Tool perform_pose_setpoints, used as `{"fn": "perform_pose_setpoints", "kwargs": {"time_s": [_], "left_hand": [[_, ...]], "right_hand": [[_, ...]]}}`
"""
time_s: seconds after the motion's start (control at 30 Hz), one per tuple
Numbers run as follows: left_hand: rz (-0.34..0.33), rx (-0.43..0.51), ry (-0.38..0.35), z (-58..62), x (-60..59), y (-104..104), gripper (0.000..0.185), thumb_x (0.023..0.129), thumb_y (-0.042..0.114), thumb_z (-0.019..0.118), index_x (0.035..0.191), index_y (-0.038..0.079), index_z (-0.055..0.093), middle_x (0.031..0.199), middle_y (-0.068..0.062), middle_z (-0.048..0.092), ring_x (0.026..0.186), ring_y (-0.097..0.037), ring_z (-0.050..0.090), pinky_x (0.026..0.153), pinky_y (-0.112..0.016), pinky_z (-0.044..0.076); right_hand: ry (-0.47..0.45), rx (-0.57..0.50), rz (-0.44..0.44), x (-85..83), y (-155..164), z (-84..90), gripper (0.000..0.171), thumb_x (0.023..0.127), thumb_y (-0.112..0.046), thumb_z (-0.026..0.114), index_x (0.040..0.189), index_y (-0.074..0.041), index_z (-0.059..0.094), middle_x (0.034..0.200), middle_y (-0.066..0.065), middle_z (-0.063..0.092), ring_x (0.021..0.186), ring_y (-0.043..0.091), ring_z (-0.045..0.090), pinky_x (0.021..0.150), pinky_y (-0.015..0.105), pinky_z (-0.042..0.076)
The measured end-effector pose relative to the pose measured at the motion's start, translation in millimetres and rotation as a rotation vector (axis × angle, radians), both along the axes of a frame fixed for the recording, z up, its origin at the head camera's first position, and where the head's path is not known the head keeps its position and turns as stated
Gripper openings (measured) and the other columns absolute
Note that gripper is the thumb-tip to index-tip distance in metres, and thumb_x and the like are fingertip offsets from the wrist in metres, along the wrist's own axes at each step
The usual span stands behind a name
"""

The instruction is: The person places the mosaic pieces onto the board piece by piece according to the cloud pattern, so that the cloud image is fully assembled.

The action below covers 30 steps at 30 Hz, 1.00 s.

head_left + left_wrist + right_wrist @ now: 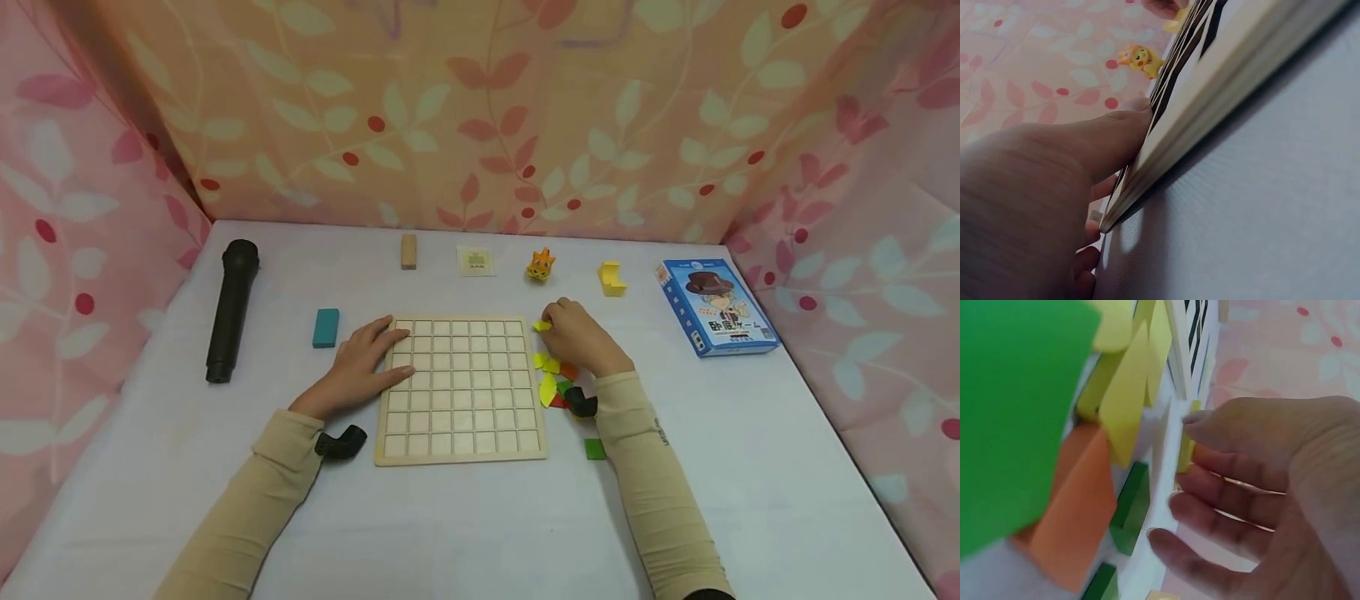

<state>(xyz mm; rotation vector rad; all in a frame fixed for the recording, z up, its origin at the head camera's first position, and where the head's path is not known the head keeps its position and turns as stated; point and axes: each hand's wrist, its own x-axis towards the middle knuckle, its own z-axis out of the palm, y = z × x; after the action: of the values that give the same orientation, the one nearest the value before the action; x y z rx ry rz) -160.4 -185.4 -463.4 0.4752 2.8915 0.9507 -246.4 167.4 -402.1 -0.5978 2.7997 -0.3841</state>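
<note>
A pale wooden grid board lies flat in the middle of the white table. My left hand rests on its left edge with the fingers flat; in the left wrist view the thumb lies against the board's rim. My right hand is beside the board's far right corner and pinches a small yellow piece standing on the table; the right wrist view shows thumb and forefinger on that yellow piece. A heap of yellow, orange, red and green pieces lies under the right wrist.
A black microphone and a teal block lie at the left. Along the back stand a wooden block, a small card, an orange figurine and a yellow shape. A blue box lies right. A green square lies near.
</note>
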Motion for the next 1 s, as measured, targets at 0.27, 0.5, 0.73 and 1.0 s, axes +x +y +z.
{"fn": "perform_pose_setpoints", "kwargs": {"time_s": [0.27, 0.5, 0.73, 1.0], "left_hand": [[0.016, 0.005, -0.022, 4.3, 1.4, -0.1, 0.066, 0.09, 0.045, 0.063, 0.144, 0.015, 0.041, 0.157, -0.016, 0.016, 0.143, -0.04, 0.014, 0.107, -0.065, 0.014], [0.019, -0.004, -0.024, 2.7, 3.0, -1.8, 0.065, 0.09, 0.045, 0.062, 0.144, 0.015, 0.041, 0.157, -0.016, 0.016, 0.143, -0.039, 0.014, 0.107, -0.064, 0.015], [0.011, -0.014, -0.024, 3.7, 1.1, -1.7, 0.065, 0.091, 0.048, 0.06, 0.145, 0.017, 0.04, 0.157, -0.015, 0.017, 0.143, -0.037, 0.014, 0.108, -0.062, 0.016], [0.003, -0.011, -0.002, 3.3, 1.4, -0.1, 0.064, 0.091, 0.047, 0.06, 0.144, 0.016, 0.04, 0.157, -0.016, 0.018, 0.143, -0.038, 0.016, 0.107, -0.063, 0.017]], "right_hand": [[0.067, -0.071, 0.17, 11.7, -34.8, 12.6, 0.028, 0.094, -0.016, 0.059, 0.117, -0.001, 0.06, 0.114, 0.011, 0.056, 0.106, 0.024, 0.051, 0.094, 0.037, 0.046], [0.066, -0.131, 0.337, 14.5, -73.6, 6.2, 0.027, 0.093, -0.017, 0.064, 0.115, -0.002, 0.062, 0.111, 0.009, 0.058, 0.102, 0.022, 0.053, 0.091, 0.034, 0.046], [0.027, -0.116, 0.393, 10.0, -107.4, -2.5, 0.026, 0.095, -0.019, 0.061, 0.117, -0.006, 0.062, 0.11, 0.005, 0.058, 0.1, 0.018, 0.053, 0.089, 0.031, 0.046], [0.03, -0.065, 0.416, 11.7, -121.5, -2.7, 0.025, 0.095, -0.015, 0.058, 0.119, -0.009, 0.062, 0.112, 0.002, 0.058, 0.103, 0.016, 0.054, 0.091, 0.029, 0.046]]}}
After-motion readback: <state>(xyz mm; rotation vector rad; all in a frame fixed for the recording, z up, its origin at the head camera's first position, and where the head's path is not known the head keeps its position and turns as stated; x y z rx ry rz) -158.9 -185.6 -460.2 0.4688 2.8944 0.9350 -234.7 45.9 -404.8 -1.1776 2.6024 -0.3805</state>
